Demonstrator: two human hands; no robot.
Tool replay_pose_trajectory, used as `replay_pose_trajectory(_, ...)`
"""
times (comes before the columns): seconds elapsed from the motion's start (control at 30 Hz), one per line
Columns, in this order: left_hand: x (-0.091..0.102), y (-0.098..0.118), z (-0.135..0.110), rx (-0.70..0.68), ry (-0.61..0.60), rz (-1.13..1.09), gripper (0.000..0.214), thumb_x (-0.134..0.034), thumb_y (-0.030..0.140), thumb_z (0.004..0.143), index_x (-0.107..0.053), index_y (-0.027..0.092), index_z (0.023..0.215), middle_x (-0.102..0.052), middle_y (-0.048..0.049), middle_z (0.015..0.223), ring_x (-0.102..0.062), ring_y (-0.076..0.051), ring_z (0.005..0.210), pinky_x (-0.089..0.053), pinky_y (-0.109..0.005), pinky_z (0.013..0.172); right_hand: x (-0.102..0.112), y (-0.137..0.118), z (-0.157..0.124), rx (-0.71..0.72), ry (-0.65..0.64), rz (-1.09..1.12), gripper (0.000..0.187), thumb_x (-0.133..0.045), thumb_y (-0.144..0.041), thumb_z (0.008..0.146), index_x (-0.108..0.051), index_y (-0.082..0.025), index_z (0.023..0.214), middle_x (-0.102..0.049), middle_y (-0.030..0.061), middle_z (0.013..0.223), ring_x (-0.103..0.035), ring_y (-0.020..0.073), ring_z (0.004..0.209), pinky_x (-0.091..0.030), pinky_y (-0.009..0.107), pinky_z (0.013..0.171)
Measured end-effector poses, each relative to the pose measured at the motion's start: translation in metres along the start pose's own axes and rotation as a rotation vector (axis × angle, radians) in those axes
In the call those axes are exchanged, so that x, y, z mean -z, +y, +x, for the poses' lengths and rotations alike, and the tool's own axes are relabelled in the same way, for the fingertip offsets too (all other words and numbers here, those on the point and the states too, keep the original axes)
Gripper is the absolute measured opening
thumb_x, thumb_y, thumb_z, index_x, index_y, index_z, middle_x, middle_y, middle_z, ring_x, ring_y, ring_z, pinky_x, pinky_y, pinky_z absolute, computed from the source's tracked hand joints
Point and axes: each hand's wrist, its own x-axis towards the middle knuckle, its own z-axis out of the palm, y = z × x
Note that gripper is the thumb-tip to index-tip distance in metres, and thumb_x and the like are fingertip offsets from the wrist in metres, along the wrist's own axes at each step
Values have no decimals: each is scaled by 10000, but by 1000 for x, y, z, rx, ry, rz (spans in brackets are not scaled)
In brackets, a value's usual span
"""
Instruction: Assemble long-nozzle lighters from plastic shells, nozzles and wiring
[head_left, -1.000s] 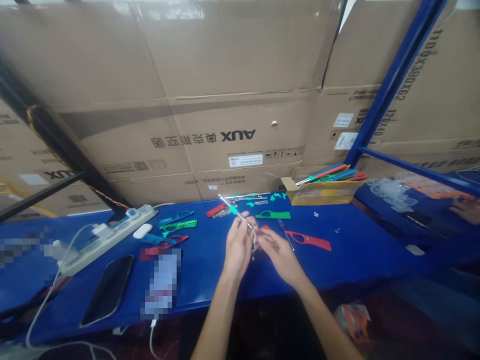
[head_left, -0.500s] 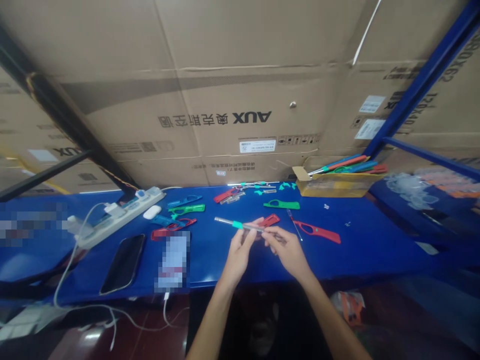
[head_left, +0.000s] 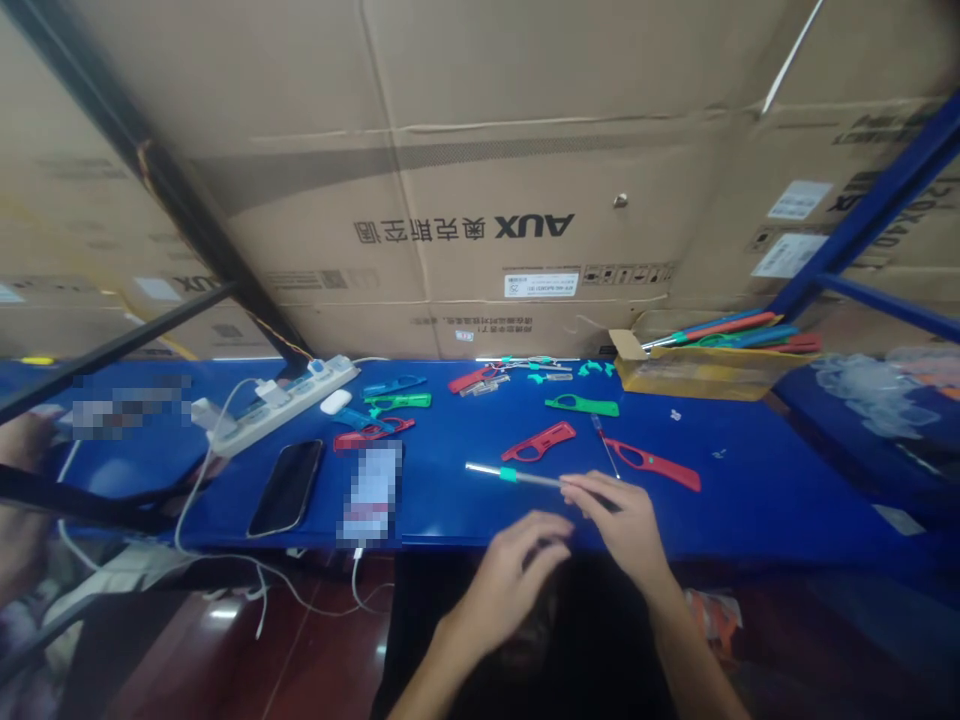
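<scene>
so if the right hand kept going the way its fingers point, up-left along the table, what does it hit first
Probably the red handle piece, lying just beyond the metal rod that the right hand holds; depth is hard to judge.

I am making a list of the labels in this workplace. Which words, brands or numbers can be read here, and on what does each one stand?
"AUX", mirrored, with a row of mirrored Chinese characters beside it: big cardboard box behind the blue table.
White sticker on that box: too small to read.
Print and white labels on the boxes at right: blurred.
Patches on the table: pixelated, unreadable.
</scene>
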Motion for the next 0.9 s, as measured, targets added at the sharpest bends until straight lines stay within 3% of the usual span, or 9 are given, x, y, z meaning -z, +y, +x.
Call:
replay_pose_trajectory(0.07,-8,5,0,-258,26,222,292,-539,225,1006,-686,260,1255,-681,-92,1318,-591,-264,1274,-452,-452,1102,9,-3,-4,94,-1,-87,130,-719,-339,877,-824,-263,888,-763,29,793,-684,186,663,-564,311,645)
replay_pose_trajectory(0.1,-9,7,4,-328,99,324,351,-544,208,1001,-634,257,1336,-625,-98,1408,-513,-275,1369,-401,-481,1149,12,-4,-5,129,-7,-115,130,-712,-336,888,-822,-266,893,-769,30,810,-700,196,696,-574,318,673)
replay_pose_trajectory(0.17,-6,6,18,-323,212,502,489,-546,235,1006,-480,234,1491,-473,-120,1558,-364,-295,1488,-319,-532,1200,15,-5,-6,175,4,-150,128,-709,-332,897,-817,-263,894,-774,29,817,-712,203,712,-585,328,704)
replay_pose_trajectory(0.27,7,-4,39,-351,100,643,412,-458,246,1049,-521,285,1454,-627,-86,1410,-582,-252,1302,-406,-485,1121,16,-1,-4,200,48,-191,133,-714,-350,897,-803,-251,898,-775,35,832,-717,208,731,-594,342,741)
replay_pose_trajectory(0.37,21,-18,46,-384,76,703,388,-400,194,1066,-560,256,1413,-724,-78,1217,-674,-208,1090,-492,-381,921,22,10,3,170,39,-242,281,-700,-414,903,-754,-262,1134,-772,61,1069,-725,236,927,-592,378,855)
replay_pose_trajectory(0.47,36,-30,42,-334,115,762,373,-408,175,1063,-567,257,1391,-711,-68,1212,-654,-189,1079,-475,-344,868,38,33,9,101,138,-317,436,-605,-467,957,-629,-272,1346,-660,92,1350,-659,262,1164,-539,445,1001)
replay_pose_trajectory(0.63,64,-52,33,-192,166,866,343,-440,173,1051,-601,279,1335,-702,-48,1151,-638,-188,964,-465,-331,790,80,80,10,150,394,-514,453,-625,-526,926,-671,-219,1255,-684,126,1269,-646,299,1174,-522,482,1014)
replay_pose_trajectory(0.77,73,-66,33,-173,140,908,322,-441,140,1037,-636,257,1265,-698,-55,1144,-618,-201,957,-471,-338,781,107,103,4,247,382,-657,356,-580,-525,957,-737,-230,1081,-733,104,1150,-676,289,1088,-540,477,973)
replay_pose_trajectory(0.9,70,-68,36,-141,142,932,258,-449,163,1037,-641,231,1195,-692,-61,1145,-602,-221,1000,-467,-361,811,105,102,4,284,349,-702,302,-584,-485,969,-744,-244,1057,-715,103,1220,-647,297,1152,-540,489,985)
